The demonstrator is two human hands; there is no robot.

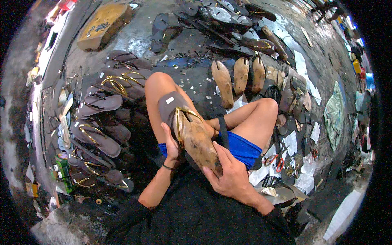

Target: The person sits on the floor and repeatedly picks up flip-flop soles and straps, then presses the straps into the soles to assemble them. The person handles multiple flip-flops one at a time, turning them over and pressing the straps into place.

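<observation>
Across my lap lies a dark brown flip-flop (168, 104) with a gold strap (188, 111) and a small white label at its heel end. A worn wooden shoe last (199, 142) rests on its sole, its slotted end under the strap. My left hand (171, 143) holds the flip-flop's left edge, with the thumb along the side and the other fingers mostly hidden beneath. Around the wide end of the last, my right hand (226, 169) is closed, thumb and fingers on opposite sides.
Piled flip-flops (100, 105) lie on the left. Several wooden lasts (241, 75) stand ahead to the right, below a heap of dark sandals (228, 20). Red-handled scissors (279, 163) lie among paper scraps at right. A wooden block (102, 26) sits far left.
</observation>
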